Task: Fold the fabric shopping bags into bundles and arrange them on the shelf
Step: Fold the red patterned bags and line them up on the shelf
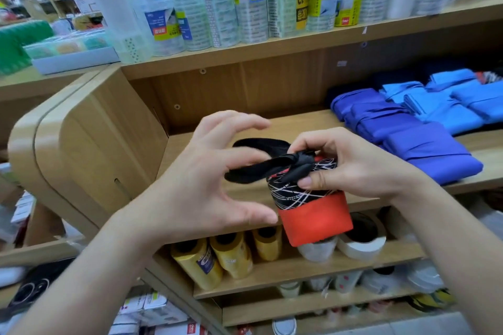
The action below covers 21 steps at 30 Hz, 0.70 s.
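Head view: right hand [351, 168], its grip pinching the black strap knot [296, 162], steadies the rolled red-and-black fabric bundle [313, 215], likely for tightening; left hand [196, 179] grip wide, empty.

Bundle [307, 198] in front of middle shelf [299, 119]. Left hand [206, 182] left of bundle, right hand [353, 168] right. Folded bags [408, 130] on shelf, right side. Packs [245, 8] on shelf above, rolls [231, 255] below.

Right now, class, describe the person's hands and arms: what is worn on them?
The left hand and right hand are bare: no gloves, rings or watch. The left forearm and right forearm are uncovered, with no sleeve in view.
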### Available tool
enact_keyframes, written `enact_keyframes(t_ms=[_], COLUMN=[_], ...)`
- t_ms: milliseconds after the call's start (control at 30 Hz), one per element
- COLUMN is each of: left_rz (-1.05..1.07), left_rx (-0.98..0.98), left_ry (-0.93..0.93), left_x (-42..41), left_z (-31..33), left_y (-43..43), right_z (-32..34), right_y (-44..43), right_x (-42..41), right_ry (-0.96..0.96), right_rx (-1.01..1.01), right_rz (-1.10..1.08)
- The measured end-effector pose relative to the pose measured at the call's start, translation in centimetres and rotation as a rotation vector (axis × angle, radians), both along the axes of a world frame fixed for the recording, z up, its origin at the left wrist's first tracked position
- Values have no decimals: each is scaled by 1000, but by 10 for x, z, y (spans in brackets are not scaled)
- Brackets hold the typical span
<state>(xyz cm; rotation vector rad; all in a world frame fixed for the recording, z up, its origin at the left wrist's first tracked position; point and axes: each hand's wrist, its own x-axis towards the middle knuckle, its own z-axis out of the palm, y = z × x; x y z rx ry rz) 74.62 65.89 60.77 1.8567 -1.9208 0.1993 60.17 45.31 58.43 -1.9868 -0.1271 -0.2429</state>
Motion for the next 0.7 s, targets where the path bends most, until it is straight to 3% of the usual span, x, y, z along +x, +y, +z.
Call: enact_keyframes(t_ms=[33, 67, 100, 200, 367, 433, 567, 633, 700], left_rz=[-18, -51, -95, -225, -338, -419, -563, -630, -686], left_rx=[-13, -38, -53, -61, -94, -18, 60, 44, 11], left_ry=[-112, -98, 41, 785, 1457, 1597, 1735, 1795, 1878], left_x=[0, -2, -2, 3, 13, 17, 16, 14, 10], left_z=[3, 5, 6, 9, 3, -1, -4, -4, -6], left_y=[-1, -2, -2, -4, -12, -12, -17, -19, -20], right_z=[-2, -4, -7, -17, -23, -15, 7, 12, 9], right_y=[-2, -4, -6, -5, -6, -4, 13, 23, 27], right_x=[0, 1, 1, 2, 1, -5, -10, -9, -9], right_ry=[16, 32, 46, 83, 116, 106, 53, -83, -278], right_rx=[32, 65, 106, 278, 526, 383, -375, -665, -809], right_rz=[29, 57, 88, 210, 316, 202, -131, -304, -418])
